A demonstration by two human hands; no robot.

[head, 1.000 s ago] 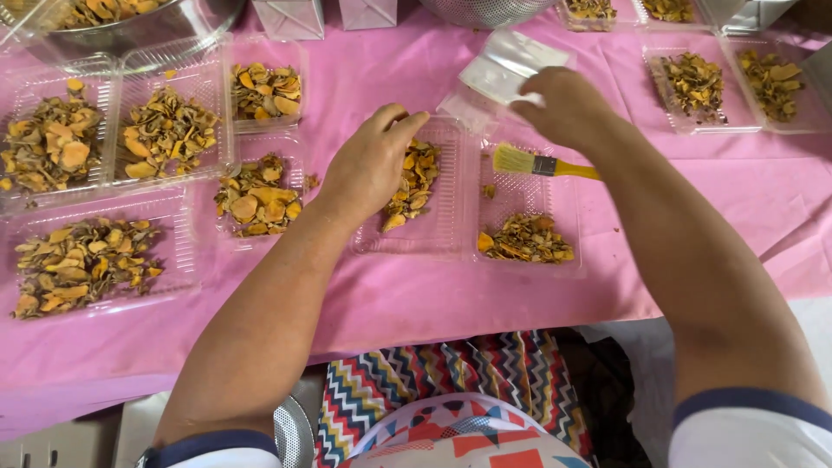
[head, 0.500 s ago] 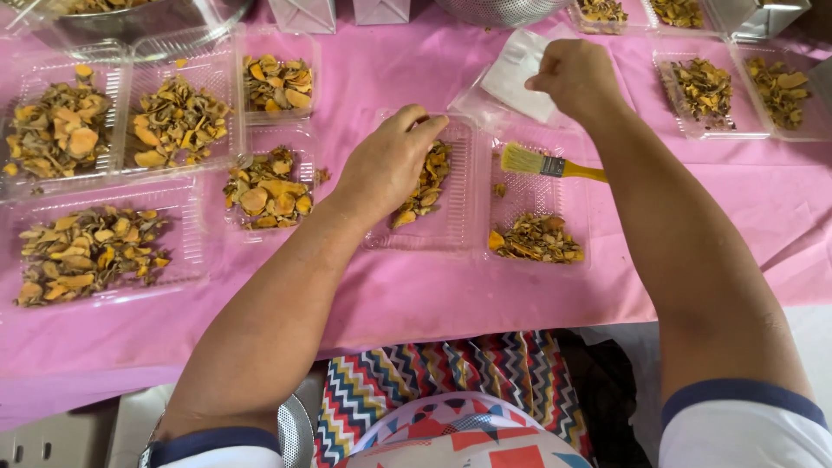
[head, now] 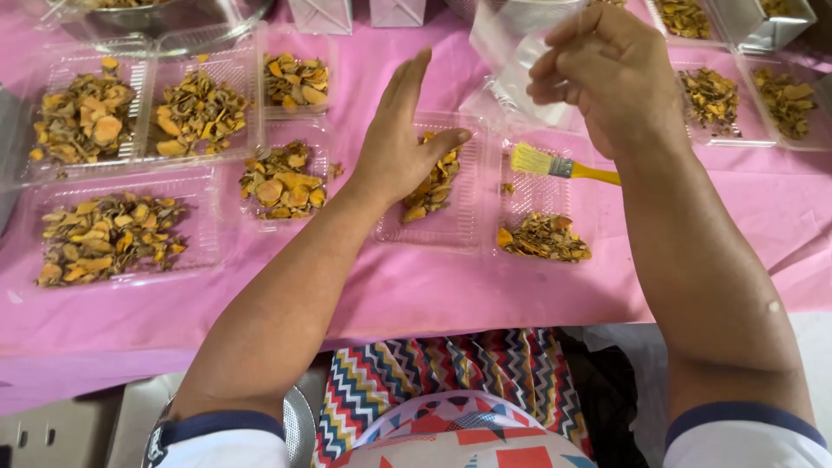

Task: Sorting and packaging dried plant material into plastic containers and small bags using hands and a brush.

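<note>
Along the left edge of the table, over its pink cloth, clear plastic trays sit packed close together — one nearest the front edge heaped with dried orange-yellow slices, two more behind it filled the same way, and the rim of a metal bowl at the far edge. A smaller tray and another in front of it hold more of the slices.

Toward the middle, the left hand stands on its edge inside an open clear tray, fingers straight and pressed together, thumb out to the side and resting on a small pile of slices. It grips nothing.

Just right of that tray lies another clear tray with a low heap of darker scraps at its near end and a brush — yellow bristles, yellow handle — lying across its far end, bristles pointing left.

Above it, the right hand is raised off the cloth, fingers curled and pinching a clear plastic lid, which hangs tilted over the far middle of the table.

Near the right edge, two more trays of slices sit side by side, with further containers at the far right corner, cut off from sight.
</note>
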